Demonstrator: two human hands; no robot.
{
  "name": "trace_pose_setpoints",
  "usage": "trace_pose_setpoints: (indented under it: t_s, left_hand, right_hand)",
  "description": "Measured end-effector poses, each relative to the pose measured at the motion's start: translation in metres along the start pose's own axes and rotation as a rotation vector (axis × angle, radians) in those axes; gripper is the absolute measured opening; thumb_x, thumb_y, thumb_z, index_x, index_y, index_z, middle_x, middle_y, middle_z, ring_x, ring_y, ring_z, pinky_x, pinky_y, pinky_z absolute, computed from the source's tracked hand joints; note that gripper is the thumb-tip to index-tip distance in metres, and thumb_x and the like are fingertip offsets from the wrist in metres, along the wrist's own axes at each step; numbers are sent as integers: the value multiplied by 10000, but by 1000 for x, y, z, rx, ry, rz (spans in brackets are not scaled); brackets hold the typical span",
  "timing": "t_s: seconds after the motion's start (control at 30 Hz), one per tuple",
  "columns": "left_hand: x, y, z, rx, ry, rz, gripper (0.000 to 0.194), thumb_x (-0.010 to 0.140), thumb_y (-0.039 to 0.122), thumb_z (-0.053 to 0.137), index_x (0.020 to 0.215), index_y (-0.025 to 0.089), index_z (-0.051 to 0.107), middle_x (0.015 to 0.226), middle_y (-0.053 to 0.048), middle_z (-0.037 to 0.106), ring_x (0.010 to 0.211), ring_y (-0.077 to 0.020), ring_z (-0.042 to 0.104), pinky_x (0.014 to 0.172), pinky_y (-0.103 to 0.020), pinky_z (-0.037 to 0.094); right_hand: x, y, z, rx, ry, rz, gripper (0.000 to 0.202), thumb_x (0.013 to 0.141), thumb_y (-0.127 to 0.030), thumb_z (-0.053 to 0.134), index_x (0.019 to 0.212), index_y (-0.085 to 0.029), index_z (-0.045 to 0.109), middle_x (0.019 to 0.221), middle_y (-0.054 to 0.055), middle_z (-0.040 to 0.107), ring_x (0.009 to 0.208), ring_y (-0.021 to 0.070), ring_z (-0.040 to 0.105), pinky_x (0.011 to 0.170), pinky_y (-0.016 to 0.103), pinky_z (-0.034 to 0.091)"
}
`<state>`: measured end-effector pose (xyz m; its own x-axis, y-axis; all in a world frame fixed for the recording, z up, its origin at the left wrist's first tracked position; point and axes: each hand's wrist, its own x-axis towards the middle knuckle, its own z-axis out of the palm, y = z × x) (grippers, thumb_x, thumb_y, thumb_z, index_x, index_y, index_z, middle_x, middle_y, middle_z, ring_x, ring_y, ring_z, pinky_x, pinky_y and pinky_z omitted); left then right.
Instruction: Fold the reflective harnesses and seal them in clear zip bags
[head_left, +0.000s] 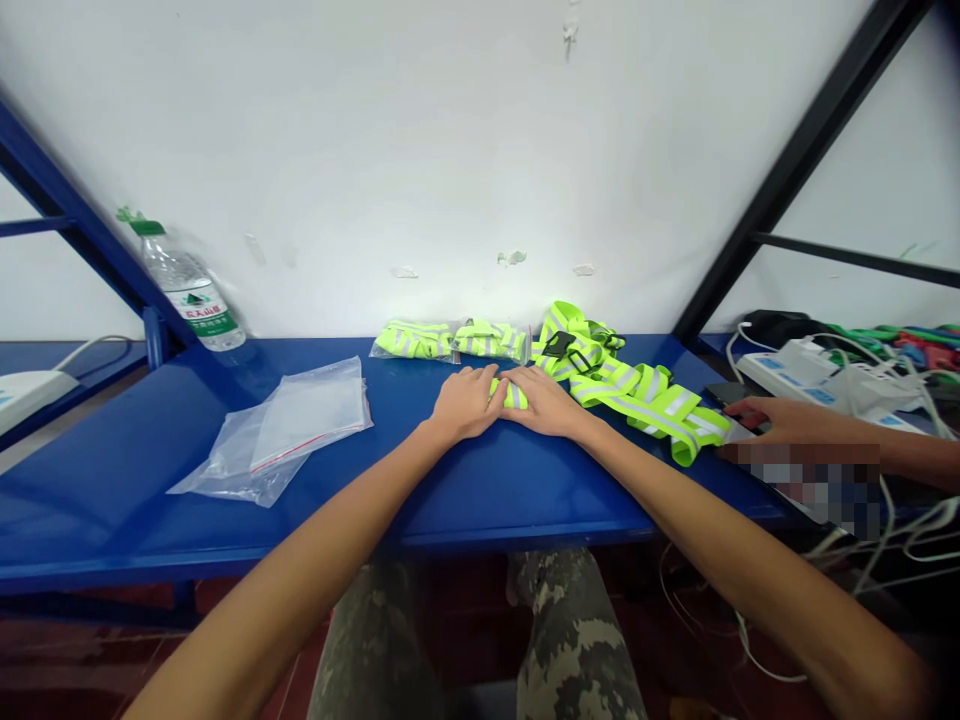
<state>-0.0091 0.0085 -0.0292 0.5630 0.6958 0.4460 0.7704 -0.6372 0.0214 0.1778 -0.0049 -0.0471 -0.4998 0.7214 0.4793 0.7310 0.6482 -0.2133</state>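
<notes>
On the blue table (480,500), a folded piece of yellow-green reflective strap (514,396) lies under and between my hands. My left hand (466,404) closes over its left side, and my right hand (546,402) wraps its right side, with the fingers of both meeting. Just behind my hands are two clear bags (411,340) (489,340) with folded reflective straps inside. To the right a loose tangle of the same strap (645,392) with a black buckle (559,345) spreads over the table.
Clear zip bags (307,425) lie at the left, before a water bottle (199,300) leaning by the blue frame. At the right, another person's hand (795,425) is near a power strip (817,385) with white cables. A white wall (450,160) stands behind.
</notes>
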Motion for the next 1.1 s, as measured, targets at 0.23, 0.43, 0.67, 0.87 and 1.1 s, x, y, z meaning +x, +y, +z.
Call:
trace_pose_setpoints:
  t_s: [0.23,0.43,0.67,0.87,1.1]
  left_hand:
    - [5,3,0,-57,41,-113,395,1006,428,324,1106,181,615,942,-79,730,905,-256,675,765,-333,481]
    - [7,4,-4,-203,85,-236,370,988,394,370,1215,186,576,1005,-74,741,942,-256,694,789,-337,496]
    - [5,3,-7,-359,153,-282,399,940,467,472,1202,189,585,953,-38,743,976,-255,674,873,-359,497]
    - [4,6,-8,-366,208,-262,352,946,469,477,1126,211,633,1026,-44,746,967,-234,692,856,-319,488]
    - [8,6,-7,-164,170,-309,401,1006,432,335,1034,204,662,887,-74,752,846,-239,708,730,-301,462]
  right_hand:
    - [-2,3,7,204,48,12,797,778,-576,704,1392,-154,422,1361,175,532,1253,301,534,1058,466,434]
    - [4,-5,3,259,78,14,646,767,-511,743,1280,-172,547,1236,139,606,1162,287,579,1018,450,459]
    - [9,-12,0,314,103,74,433,782,-491,731,1072,-173,682,1051,105,665,981,262,636,893,405,501]
    - [11,-11,0,444,172,251,429,746,-495,755,1029,-175,723,1016,83,715,971,268,667,889,396,505]
    - [7,-15,0,496,151,127,722,697,-427,809,1335,-186,573,1364,122,587,1265,276,550,1106,427,394]
